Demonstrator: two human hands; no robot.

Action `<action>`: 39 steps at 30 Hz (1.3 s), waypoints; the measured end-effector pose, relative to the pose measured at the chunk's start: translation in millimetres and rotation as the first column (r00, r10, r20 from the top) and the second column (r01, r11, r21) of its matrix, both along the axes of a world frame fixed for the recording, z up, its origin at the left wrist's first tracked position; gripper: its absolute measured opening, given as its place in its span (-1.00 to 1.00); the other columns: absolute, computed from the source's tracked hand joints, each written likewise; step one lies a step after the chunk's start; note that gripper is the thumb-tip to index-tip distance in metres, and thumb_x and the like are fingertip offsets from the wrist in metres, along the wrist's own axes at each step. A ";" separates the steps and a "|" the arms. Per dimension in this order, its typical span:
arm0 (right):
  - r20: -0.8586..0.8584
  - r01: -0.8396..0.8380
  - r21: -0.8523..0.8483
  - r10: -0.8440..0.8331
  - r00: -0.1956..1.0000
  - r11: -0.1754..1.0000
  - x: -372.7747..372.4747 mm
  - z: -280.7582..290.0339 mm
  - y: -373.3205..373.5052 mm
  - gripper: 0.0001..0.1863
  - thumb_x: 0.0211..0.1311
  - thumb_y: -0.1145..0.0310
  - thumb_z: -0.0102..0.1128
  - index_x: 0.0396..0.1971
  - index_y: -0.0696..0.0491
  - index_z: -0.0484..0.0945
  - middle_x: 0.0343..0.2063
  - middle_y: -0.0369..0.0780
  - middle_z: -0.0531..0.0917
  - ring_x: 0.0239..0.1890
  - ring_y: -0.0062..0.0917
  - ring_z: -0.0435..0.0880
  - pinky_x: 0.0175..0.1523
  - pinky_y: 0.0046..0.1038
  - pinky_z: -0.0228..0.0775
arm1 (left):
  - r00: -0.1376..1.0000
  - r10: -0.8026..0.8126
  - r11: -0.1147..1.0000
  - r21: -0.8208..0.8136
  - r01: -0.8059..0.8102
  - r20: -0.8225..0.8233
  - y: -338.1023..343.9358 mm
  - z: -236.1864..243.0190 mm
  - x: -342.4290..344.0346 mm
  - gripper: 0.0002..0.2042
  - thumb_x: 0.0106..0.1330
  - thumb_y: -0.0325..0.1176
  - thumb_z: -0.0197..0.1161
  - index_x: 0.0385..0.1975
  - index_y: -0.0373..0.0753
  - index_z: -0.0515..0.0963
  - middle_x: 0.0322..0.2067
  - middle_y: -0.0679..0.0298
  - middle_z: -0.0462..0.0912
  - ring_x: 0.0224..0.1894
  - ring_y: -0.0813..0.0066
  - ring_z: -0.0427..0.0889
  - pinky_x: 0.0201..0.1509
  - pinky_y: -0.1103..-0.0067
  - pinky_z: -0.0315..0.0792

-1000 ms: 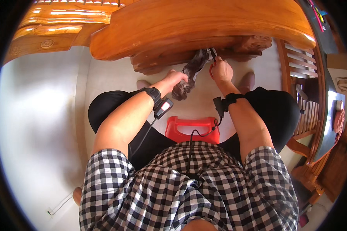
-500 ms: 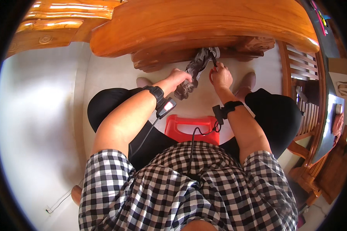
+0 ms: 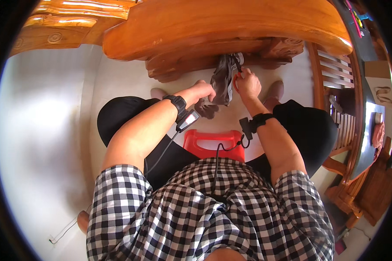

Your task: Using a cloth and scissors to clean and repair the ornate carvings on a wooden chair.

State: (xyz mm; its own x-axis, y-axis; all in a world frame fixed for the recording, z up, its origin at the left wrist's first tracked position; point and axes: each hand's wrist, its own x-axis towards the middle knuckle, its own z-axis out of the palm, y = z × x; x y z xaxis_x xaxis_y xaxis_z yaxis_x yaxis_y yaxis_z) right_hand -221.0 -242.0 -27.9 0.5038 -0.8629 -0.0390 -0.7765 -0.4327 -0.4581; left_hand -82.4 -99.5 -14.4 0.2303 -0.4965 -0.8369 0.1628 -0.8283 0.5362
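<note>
A crumpled, dark grey sheet that looks like a plastic bag (image 3: 222, 82) hangs below the wooden furniture edge, its lower part bunched near the floor. My left hand (image 3: 202, 91) is closed at its left side, fingertips pressed on the grey material. Scissors (image 3: 235, 81) with red handles and dark blades are in my right hand (image 3: 248, 84), whose fingers wrap the handles. The blades point away from me, against the upper right of the bag. Exactly where they meet the material is too small to tell.
A large varnished wooden furniture piece (image 3: 222, 26) spans the far side. Between my knees stands a red plastic stool (image 3: 214, 152) with a cut-out. Slatted wooden furniture (image 3: 335, 69) and a dark-topped table (image 3: 365, 143) are at the right. Cables run from my wrist straps.
The grey bag's middle has spread wider and hangs flatter, with its bunched lower end lower down. My left hand has shifted slightly left, and the scissors stay near the bag's top.
</note>
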 end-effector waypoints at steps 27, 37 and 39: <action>-0.066 0.071 0.085 -0.065 0.996 0.994 4.1 -12.9 7.4 -0.63 0.14 0.11 0.14 -0.03 -0.22 0.59 -0.21 -0.08 0.67 -0.10 -0.15 0.63 -0.05 -0.20 0.47 | 0.942 0.318 0.948 -0.042 -0.315 0.105 39.2 -7.7 36.2 -0.52 -0.34 -0.44 0.30 -0.28 -0.47 0.46 -0.14 0.02 0.47 -0.07 0.24 0.42 -0.07 0.38 0.34; -0.135 0.018 0.106 -0.004 0.991 0.994 20.8 -10.6 -24.5 -0.71 0.14 0.23 0.10 -0.12 -0.17 0.59 -0.21 -0.13 0.63 -0.18 -0.21 0.64 -0.13 -0.25 0.48 | 0.984 0.161 0.983 -0.097 -0.153 0.081 20.3 9.3 20.5 -0.77 -0.16 -0.37 0.36 -0.54 -0.37 0.55 -0.45 0.21 0.57 -0.35 0.44 0.51 -0.25 0.52 0.37; -0.131 0.017 0.083 -0.006 0.991 0.996 13.1 -13.9 -27.0 -0.71 0.12 0.24 0.10 -0.13 -0.18 0.59 -0.21 -0.14 0.63 -0.19 -0.22 0.64 -0.14 -0.26 0.48 | 0.977 0.192 0.974 -0.138 -0.178 0.093 14.7 13.5 12.0 -0.78 -0.14 -0.36 0.38 -0.57 -0.37 0.55 -0.50 0.25 0.58 -0.41 0.48 0.52 -0.29 0.53 0.37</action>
State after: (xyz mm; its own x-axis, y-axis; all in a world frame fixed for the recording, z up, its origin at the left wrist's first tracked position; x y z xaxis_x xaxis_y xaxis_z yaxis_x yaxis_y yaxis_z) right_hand -208.0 -269.0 -41.7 0.4795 -0.8597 -0.1764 -0.8368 -0.3873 -0.3869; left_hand -70.5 -84.8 -0.9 0.4110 -0.5387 -0.7354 0.2439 -0.7123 0.6581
